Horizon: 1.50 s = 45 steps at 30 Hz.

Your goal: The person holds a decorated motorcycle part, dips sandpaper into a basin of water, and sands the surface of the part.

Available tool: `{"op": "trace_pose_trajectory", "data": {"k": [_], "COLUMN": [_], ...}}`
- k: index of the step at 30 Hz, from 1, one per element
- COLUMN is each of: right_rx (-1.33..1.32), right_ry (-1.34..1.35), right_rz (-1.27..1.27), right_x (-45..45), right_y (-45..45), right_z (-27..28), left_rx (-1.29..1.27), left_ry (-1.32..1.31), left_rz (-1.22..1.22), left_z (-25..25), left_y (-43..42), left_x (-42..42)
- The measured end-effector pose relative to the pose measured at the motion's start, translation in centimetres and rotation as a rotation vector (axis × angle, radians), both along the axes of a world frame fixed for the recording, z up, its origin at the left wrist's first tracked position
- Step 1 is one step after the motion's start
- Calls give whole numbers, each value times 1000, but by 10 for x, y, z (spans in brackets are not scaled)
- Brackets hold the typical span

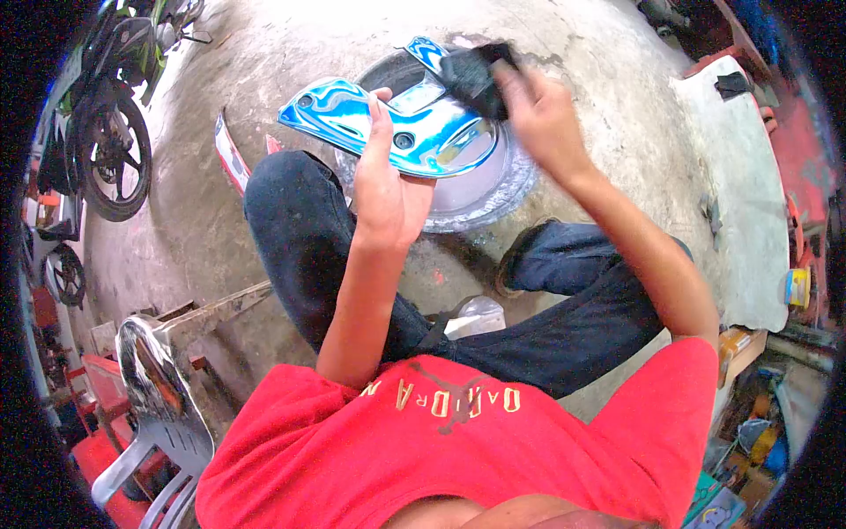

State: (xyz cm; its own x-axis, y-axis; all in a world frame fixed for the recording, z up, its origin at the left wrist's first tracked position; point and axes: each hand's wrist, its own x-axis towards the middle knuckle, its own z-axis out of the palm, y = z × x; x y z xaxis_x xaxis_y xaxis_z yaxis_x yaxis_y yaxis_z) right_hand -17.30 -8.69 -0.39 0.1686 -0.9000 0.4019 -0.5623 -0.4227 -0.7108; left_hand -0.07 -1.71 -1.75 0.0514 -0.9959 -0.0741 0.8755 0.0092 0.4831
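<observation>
My left hand (392,194) grips a glossy blue and white plastic panel (339,108) from below, the thumb lying over its face. The panel looks like a motorcycle fairing piece, with round holes and a narrow arm at its far end. In my right hand (546,119), slightly blurred, a bunched black cloth (467,79) is pinched against the panel's far right part. Beneath the panel, a round basin (520,189) with greyish liquid sits on the floor, partly hidden by the panel and my left hand.
A red and white curved panel (231,154) lies beyond my left knee. Motorcycle wheels (115,159) stand at the left. A worn plastic chair (167,397) is at lower left. Along the right runs a pale slab (749,203), with a yellow tub (797,287) beside it.
</observation>
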Motion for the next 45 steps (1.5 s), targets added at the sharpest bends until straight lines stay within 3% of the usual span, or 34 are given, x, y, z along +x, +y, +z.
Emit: {"op": "trace_pose_trajectory", "data": {"k": [1, 3, 5, 7, 9, 11, 13, 16, 19, 22, 27, 31, 35, 40, 43, 44, 45], "right_rx": [115, 376, 354, 108, -39, 9, -195, -181, -9, -335, -124, -434, -177, -358, -98, 102, -16], "right_ry": [-26, -562, -507, -105, 191, 102, 184, 164, 162, 258, 251, 428, 323, 371, 323, 342, 323], "right_rz": [-80, -128, -119, -91, 105, 363, 535, 537, 352, 506, 345, 545, 390, 574, 467, 348, 409], "right_x": [-20, -34, -45, -26, -9, 11, 19, 11, 0, 21, 2, 23, 1, 20, 1, -3, 0], "right_y": [-28, -42, -42, -38, -1, 30, 48, 33, 10, 50, 11, 58, 17, 61, 19, 16, 23], "right_z": [-15, -13, -13, -14, -5, -9, -1, -5, -13, -1, -10, 8, -7, 16, 9, 15, 14], "left_rx": [18, 11, 19, 39, 50, 49, 7, -13, 19, -21, 3, 12, 76, 113, 51, 63, 49], "left_ry": [0, -6, -2, -8, -27, -65, -83, -88, -60, -45, -63, -35, -33, -32, 0, -23, -20], "left_rz": [-4, -13, -33, -35, -24, 2, 0, 31, 52, 27, 41, -16, 23, 10, 5, 2, -10], "left_z": [0, -3, -3, -2, -2, -2, -8, -6, 0, -5, -5, -14, 0, -6, 0, 2, -1], "left_y": [0, -1, 0, -1, -1, -2, -3, -2, 0, 0, 0, 1, 1, 2, 2, 2, 2], "left_x": [1, 2, 2, 0, -3, -4, 1, 6, 5, 13, 3, 11, 1, 9, 4, 3, 4]}}
